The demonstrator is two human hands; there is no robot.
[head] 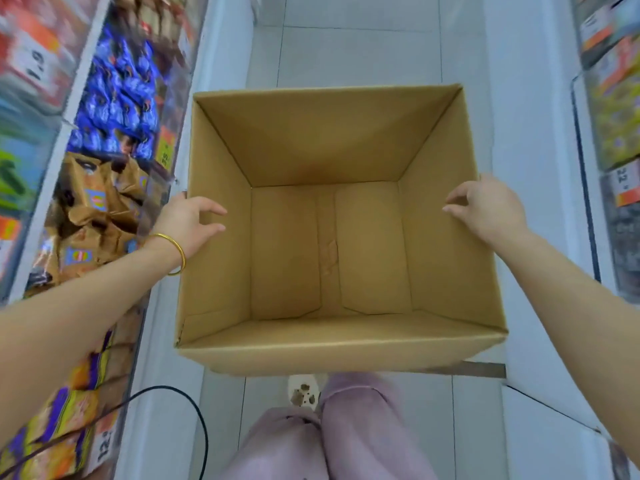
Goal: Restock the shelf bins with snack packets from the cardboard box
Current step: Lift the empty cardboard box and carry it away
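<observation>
The cardboard box [311, 140] sits mid-aisle above the floor [346, 46], in front of the person's legs [332, 431], with the left hand [188, 221] gripping its left rim and the right hand [485, 209] its right rim. Shelf bins [166, 140] holding snack packets [117, 95] run along the box's left; more shelves [616, 98] stand apart on its right. A cable [199, 414] hangs near left, beside the legs

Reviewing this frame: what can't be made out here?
Price tag beside the blue packets, head view: motion-blurred, unreadable.
Right shelf goods, head view: blurred and cut off by the frame edge.
Right hand, head view: thumb hidden behind the hand, so its grip on the cardboard box is unclear.
</observation>
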